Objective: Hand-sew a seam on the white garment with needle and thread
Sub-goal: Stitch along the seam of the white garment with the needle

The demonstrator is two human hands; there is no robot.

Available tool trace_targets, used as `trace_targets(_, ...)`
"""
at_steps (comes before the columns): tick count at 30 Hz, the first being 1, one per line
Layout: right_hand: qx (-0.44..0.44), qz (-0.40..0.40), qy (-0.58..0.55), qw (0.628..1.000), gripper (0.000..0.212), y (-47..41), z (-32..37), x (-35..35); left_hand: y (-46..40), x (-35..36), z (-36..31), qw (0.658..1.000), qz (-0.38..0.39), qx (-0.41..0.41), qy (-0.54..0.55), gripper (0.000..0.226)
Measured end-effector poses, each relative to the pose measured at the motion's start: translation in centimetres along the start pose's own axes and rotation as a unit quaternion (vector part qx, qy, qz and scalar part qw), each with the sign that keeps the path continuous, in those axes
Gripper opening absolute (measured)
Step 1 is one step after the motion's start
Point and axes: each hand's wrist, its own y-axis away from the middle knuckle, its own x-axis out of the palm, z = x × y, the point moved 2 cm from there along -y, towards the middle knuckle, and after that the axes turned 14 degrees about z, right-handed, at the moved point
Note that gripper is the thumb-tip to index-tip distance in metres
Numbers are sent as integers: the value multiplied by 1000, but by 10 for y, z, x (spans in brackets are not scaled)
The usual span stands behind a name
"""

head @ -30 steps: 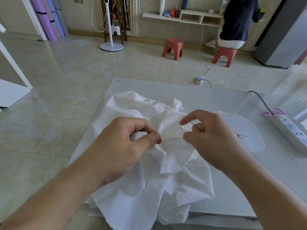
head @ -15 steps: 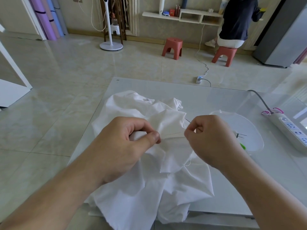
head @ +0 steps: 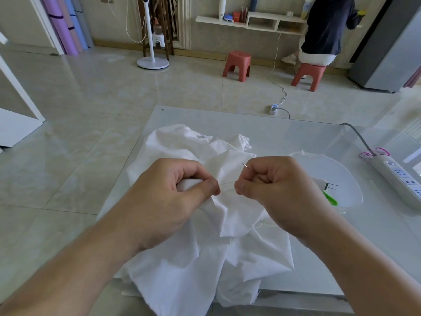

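The glass table [head: 296, 133] carries everything, and on it the white garment [head: 189, 224] lies crumpled in front of me, its near edge hanging over the table edge. My left hand [head: 168, 197] pinches a fold of the cloth between thumb and curled fingers. My right hand [head: 280, 190] is clenched around the needle [head: 245, 165], of which only the thin tip shows above my knuckles. A short piece of thread [head: 226, 184] runs tight between my two thumbs. I judge that I am in the middle of one stitch, pulling the thread through. The next move asks me to draw it snug without puckering the fold, then to aim the tip back into the cloth just beside my left thumb. To my right stands a power strip [head: 401, 179]. I can read no writing or brand anywhere; a small mark at the far table corner is too small.
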Motion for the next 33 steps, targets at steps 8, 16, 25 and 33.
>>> trace_targets(8,33,30,-54,998,16,6,9,-4,2,-5,1,999,-22,35,23,10)
trace_targets(16,3,-38,-51,998,17,6,2,-2,4,-3,1,998,-28,43,35,22)
trace_targets(25,-38,86,-160,983,27,6,7,20,7,2,-5,997,27,63,39,35)
trace_targets(33,-66,72,-209,973,28,4,7,17,4,0,3,999,6,40,27,22)
